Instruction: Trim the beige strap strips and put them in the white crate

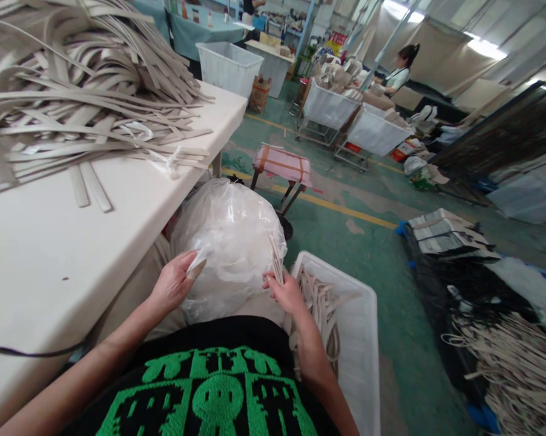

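My left hand (175, 281) is closed, pinching a thin white piece (198, 260) that looks like plastic film. Whether it is part of the clear plastic bag (236, 218) behind it, I cannot tell. That bag bulges between my hands, over my lap, with whitish contents blurred inside. In my right hand (284, 293) is a small bunch of narrow beige straps (275, 251), gripped near the lower end and pointing up across the bag's right side. Close beside my right forearm stands a white plastic bin (368, 315) with more beige straps (318, 297) in it.
A large heap of beige straps (109, 79) covers the far part of the white table (132, 230) at left. A pink-topped stool (282, 163) stands ahead. Loaded carts (332, 109) and a person (397, 72) are farther back. Strap bundles (518, 363) lie on the right.
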`<state>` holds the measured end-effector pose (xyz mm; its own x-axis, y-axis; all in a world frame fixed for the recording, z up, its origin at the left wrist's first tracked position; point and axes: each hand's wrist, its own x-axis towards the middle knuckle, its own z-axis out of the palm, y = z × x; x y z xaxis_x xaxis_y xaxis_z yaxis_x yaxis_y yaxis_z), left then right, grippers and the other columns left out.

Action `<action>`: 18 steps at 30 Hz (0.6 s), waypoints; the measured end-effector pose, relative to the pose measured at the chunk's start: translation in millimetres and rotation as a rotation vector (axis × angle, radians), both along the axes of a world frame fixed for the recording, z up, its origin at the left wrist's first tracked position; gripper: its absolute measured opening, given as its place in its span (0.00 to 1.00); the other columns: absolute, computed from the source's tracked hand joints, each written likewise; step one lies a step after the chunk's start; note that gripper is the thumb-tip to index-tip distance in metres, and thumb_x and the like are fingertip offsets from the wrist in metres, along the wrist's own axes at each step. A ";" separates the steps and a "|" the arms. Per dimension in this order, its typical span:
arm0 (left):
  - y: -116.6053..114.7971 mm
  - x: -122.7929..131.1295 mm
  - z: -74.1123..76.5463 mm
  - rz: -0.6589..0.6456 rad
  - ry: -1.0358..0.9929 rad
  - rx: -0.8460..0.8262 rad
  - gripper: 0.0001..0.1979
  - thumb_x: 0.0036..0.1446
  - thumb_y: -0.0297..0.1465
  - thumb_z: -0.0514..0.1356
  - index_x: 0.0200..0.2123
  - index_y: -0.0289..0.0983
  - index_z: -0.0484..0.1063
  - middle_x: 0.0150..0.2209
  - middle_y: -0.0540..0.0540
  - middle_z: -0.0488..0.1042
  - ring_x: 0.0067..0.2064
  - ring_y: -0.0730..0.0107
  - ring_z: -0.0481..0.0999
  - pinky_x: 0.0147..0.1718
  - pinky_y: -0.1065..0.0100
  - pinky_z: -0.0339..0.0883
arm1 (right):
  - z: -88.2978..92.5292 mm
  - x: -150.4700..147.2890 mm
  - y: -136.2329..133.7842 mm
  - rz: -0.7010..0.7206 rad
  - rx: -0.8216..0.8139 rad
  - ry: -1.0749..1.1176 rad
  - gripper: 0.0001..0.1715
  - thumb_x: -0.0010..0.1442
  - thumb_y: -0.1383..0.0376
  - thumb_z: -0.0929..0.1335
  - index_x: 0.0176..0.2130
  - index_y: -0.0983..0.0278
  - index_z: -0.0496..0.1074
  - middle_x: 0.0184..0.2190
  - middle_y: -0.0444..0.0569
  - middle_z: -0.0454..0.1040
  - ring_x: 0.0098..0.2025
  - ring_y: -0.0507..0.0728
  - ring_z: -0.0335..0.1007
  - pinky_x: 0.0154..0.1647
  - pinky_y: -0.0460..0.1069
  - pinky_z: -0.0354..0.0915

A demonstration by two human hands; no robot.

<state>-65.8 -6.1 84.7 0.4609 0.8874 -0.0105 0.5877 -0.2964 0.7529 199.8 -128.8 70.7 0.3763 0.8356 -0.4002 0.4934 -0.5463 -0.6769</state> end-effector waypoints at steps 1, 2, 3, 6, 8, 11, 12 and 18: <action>-0.8 1.0 1.7 -0.025 0.000 0.037 0.22 0.63 0.43 0.47 0.46 0.37 0.74 0.46 0.42 0.78 0.49 0.55 0.75 0.51 0.63 0.66 | 5.8 -8.2 -0.6 0.026 0.044 0.148 0.20 0.64 0.56 0.63 0.47 0.63 0.76 0.32 0.48 0.78 0.27 0.52 0.71 0.25 0.44 0.64; -0.9 2.0 3.2 -0.063 0.011 0.077 0.20 0.63 0.40 0.48 0.47 0.38 0.74 0.48 0.42 0.77 0.50 0.55 0.75 0.52 0.62 0.65 | 11.1 -16.6 -0.3 0.052 0.094 0.305 0.21 0.63 0.54 0.64 0.46 0.64 0.76 0.29 0.47 0.78 0.23 0.50 0.68 0.23 0.44 0.62; -0.7 3.0 4.3 -0.110 0.037 0.120 0.19 0.62 0.36 0.49 0.48 0.38 0.74 0.50 0.42 0.77 0.52 0.54 0.74 0.54 0.61 0.64 | 15.8 -24.7 1.1 0.076 0.145 0.450 0.22 0.61 0.53 0.65 0.45 0.65 0.77 0.27 0.46 0.76 0.21 0.49 0.64 0.21 0.43 0.61; -0.6 6.5 6.6 -0.243 0.173 0.246 0.23 0.53 0.25 0.52 0.52 0.38 0.74 0.55 0.41 0.75 0.58 0.53 0.70 0.61 0.53 0.55 | 24.9 -43.7 12.2 0.114 0.209 0.631 0.25 0.59 0.49 0.67 0.41 0.66 0.78 0.23 0.44 0.74 0.16 0.45 0.56 0.21 0.43 0.61; -2.3 9.7 8.3 -0.281 0.252 0.277 0.27 0.50 0.21 0.52 0.53 0.39 0.73 0.56 0.42 0.74 0.60 0.54 0.69 0.63 0.50 0.50 | 26.6 -51.3 22.7 0.108 0.178 0.612 0.26 0.58 0.48 0.68 0.39 0.67 0.79 0.20 0.42 0.72 0.16 0.45 0.55 0.20 0.43 0.60; -6.3 15.6 10.3 -0.307 0.303 0.271 0.28 0.50 0.19 0.52 0.53 0.43 0.73 0.56 0.44 0.75 0.61 0.56 0.68 0.64 0.49 0.46 | 25.2 -59.2 35.9 0.099 0.128 0.589 0.23 0.57 0.50 0.69 0.33 0.68 0.77 0.18 0.42 0.70 0.16 0.45 0.57 0.19 0.42 0.59; -7.5 17.6 10.0 -0.314 0.306 0.266 0.28 0.51 0.19 0.52 0.53 0.43 0.73 0.56 0.45 0.75 0.61 0.56 0.68 0.64 0.49 0.46 | 24.3 -61.6 38.5 0.096 0.116 0.579 0.20 0.56 0.52 0.69 0.32 0.68 0.76 0.18 0.41 0.70 0.16 0.46 0.58 0.19 0.42 0.59; -4.8 20.1 -4.4 -0.347 0.287 0.208 0.27 0.51 0.20 0.54 0.55 0.40 0.71 0.56 0.41 0.74 0.59 0.56 0.70 0.64 0.49 0.49 | 19.4 -68.1 39.8 0.100 0.119 0.465 0.04 0.52 0.66 0.69 0.29 0.66 0.73 0.18 0.40 0.70 0.20 0.48 0.64 0.20 0.42 0.59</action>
